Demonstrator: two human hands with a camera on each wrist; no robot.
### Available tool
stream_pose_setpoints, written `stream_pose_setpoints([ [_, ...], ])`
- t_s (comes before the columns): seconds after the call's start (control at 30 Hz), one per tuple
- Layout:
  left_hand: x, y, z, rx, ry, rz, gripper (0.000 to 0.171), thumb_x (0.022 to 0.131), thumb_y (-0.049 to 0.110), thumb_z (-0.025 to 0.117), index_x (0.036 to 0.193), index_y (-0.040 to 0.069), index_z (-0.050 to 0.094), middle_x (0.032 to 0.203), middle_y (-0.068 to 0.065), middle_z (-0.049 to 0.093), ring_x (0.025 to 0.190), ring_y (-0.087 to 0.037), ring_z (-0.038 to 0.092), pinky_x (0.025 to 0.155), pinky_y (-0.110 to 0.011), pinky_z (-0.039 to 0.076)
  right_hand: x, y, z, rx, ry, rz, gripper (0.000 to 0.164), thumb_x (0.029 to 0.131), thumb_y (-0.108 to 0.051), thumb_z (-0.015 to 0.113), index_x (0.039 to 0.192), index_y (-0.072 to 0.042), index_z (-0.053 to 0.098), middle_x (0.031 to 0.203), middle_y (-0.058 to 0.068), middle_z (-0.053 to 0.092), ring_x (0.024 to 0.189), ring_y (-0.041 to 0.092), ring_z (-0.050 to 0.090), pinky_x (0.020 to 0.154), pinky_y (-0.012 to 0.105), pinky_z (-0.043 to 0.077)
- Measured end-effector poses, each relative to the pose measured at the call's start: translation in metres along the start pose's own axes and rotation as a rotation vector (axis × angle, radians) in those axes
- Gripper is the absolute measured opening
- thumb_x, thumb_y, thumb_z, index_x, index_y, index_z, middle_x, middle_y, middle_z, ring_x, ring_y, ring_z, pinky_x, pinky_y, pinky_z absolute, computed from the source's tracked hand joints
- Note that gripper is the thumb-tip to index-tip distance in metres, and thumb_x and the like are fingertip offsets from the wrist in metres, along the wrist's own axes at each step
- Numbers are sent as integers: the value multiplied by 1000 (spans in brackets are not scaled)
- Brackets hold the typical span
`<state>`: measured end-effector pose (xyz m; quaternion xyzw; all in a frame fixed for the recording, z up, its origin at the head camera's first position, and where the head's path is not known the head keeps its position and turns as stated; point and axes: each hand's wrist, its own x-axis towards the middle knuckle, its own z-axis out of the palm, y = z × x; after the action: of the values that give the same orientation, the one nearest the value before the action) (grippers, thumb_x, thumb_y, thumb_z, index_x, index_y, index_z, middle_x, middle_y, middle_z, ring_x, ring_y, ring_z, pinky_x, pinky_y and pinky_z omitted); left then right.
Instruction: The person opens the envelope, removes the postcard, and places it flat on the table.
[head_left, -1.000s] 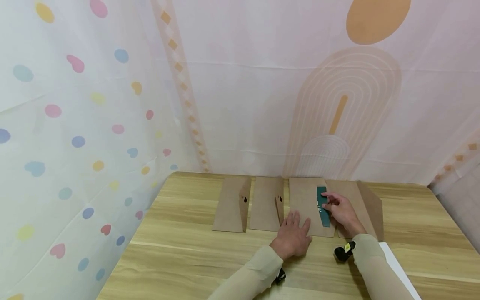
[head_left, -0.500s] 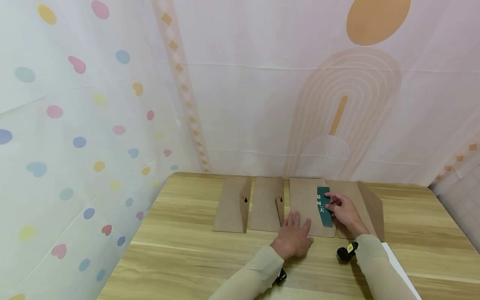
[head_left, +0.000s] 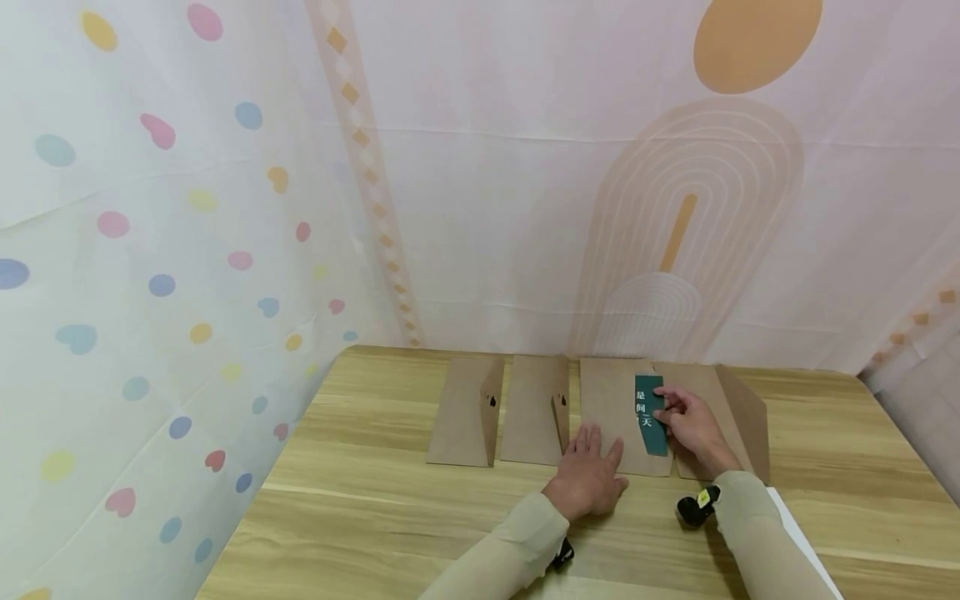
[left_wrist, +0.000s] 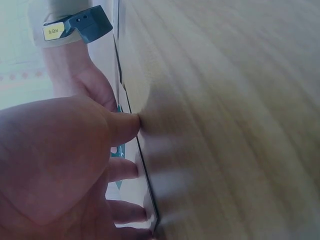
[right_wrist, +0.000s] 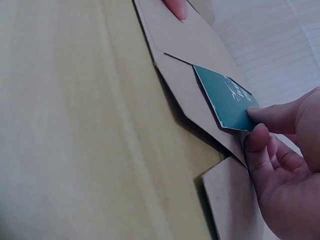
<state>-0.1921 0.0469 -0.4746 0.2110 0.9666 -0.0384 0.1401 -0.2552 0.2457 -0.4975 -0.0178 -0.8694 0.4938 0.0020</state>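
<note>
A brown cardboard sheet [head_left: 607, 392] lies on the table in the head view, with a narrow teal panel [head_left: 649, 421] bearing white characters over its right side. My right hand [head_left: 696, 429] pinches the panel's right edge between thumb and fingers. In the right wrist view, the teal panel [right_wrist: 225, 100] stands slightly raised off the brown cardboard [right_wrist: 200, 112], its edge casting a shadow. My left hand [head_left: 588, 479] rests with fingers spread on the sheet's lower left corner. Up close in the left wrist view, the left hand's fingers [left_wrist: 122, 169] reach over the cardboard edge.
Two brown cardboard pieces [head_left: 467, 412] [head_left: 534, 408] with partly raised flaps lie to the left. Another brown piece [head_left: 697, 383] with an angled flap [head_left: 750, 417] sits to the right. White paper [head_left: 798, 537] lies under the right forearm. A patterned curtain [head_left: 480, 208] hangs behind the table [head_left: 360, 500].
The teal panel has turned up to face the camera more and shifted slightly right, showing its characters in full. My right hand moved a little right with it; my left hand stayed put.
</note>
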Motion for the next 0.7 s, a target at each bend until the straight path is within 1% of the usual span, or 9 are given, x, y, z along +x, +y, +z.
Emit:
stream_pose_setpoints([
  [0.27, -2, -1, -1, -6, 3, 4, 58, 102, 54, 41, 156, 35, 29, 164, -4, 22, 151, -21, 19, 118, -32, 25, -1, 1, 0, 17, 14, 3, 38, 94, 3, 58, 132, 6, 55, 104, 15, 52, 74, 18, 53, 60, 23, 48],
  [0.5, -2, -1, 1, 6, 7, 8, 59, 102, 54, 41, 156, 35, 29, 164, -4, 23, 151, -21, 20, 118, -32, 26, -2, 2, 0, 6, 12, 10, 38, 94, 1, 58, 132, 4, 55, 105, 15, 52, 74, 18, 52, 60, 24, 47],
  [0.7, 0, -1, 2, 20, 0, 4, 58, 102, 55, 38, 157, 37, 27, 164, -3, 21, 152, -20, 17, 118, -32, 25, -1, 1, -1, 8, 20, -7, 37, 95, 1, 59, 132, 4, 56, 105, 15, 53, 73, 15, 52, 60, 23, 48],
])
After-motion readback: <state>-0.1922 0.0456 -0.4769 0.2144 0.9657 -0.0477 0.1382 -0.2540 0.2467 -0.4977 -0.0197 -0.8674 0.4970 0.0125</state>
